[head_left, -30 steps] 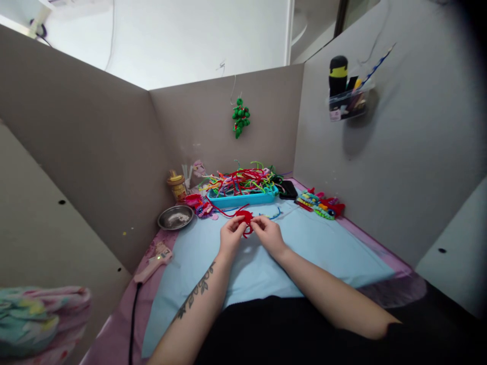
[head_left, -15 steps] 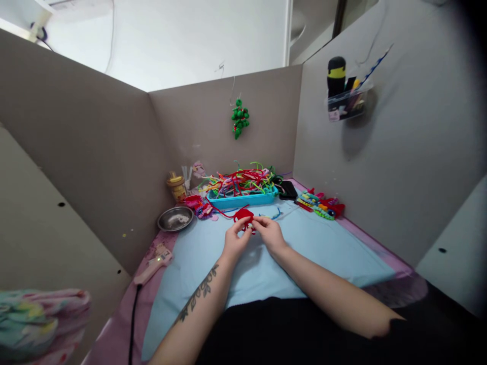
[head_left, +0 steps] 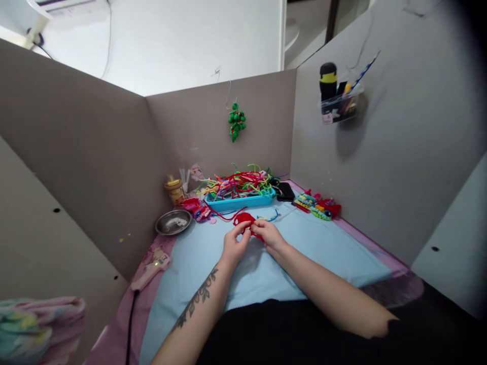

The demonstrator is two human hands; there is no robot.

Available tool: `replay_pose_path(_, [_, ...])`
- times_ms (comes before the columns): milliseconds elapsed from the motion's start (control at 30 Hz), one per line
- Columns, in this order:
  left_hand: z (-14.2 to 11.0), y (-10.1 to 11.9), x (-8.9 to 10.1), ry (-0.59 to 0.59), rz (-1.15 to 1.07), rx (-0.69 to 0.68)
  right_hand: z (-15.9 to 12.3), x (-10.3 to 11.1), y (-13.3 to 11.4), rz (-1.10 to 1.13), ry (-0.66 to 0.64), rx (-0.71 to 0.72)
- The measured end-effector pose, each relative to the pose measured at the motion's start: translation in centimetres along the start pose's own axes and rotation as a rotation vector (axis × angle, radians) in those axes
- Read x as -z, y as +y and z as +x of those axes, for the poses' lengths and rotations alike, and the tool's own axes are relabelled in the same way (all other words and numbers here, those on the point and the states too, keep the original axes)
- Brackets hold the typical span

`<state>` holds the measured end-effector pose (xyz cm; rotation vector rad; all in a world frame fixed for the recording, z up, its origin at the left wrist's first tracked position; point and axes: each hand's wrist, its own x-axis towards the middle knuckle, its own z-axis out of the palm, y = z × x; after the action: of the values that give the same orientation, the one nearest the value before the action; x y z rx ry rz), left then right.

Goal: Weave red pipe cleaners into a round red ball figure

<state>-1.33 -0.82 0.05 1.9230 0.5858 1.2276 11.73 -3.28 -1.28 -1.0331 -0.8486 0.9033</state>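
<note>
Between my two hands is a red fuzzy piece [head_left: 243, 218], apparently made of chenille stems, raised a little above the blue cloth [head_left: 213, 263]. My left hand [head_left: 236, 241] pinches its near side with thumb and forefinger. The fingertips of my right hand [head_left: 268, 233] are closed on its right edge, where a short red strand sticks out below. The fingers hide much of the piece. Behind it a loose red stem [head_left: 224, 217] curves toward the tray. A thin blue stem [head_left: 273, 217] lies just past my right hand.
A blue tray [head_left: 239, 204] heaped with colourful stems stands at the back. To the left are a metal bowl [head_left: 167, 225] with small white bits and a corded pink glue gun [head_left: 152, 269]. Colourful finished pieces [head_left: 317, 205] lie at right, near a black phone-like object [head_left: 285, 191]. Grey panels surround the table.
My right fingers have shifted slightly on the red piece, and a red strand now shows under them. The whole view has moved a little; the hands stay together in the same place.
</note>
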Motion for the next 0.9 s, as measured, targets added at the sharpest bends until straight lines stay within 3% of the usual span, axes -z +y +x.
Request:
replay_pose_path(267, [0.3,-1.2,0.1,0.135,0.053,0.056,-0.5,-0.2,-0.5,-0.140,0.017,0.098])
replay_pose_path(533, [0.4,-1.8,0.4,0.209,0.098,0.092,-1.1,-0.8,0.2,-0.336,-0.169,0.187])
replay_pose_path(733, [0.2,-1.4,0.4,0.203,0.108,0.074,-0.6,-0.1,-0.3,-0.322,-0.045,0.277])
replay_pose_path(900, [0.0,-0.7,0.2,0.185,0.088,0.056,0.4,0.5,0.2,-0.274,0.124,0.258])
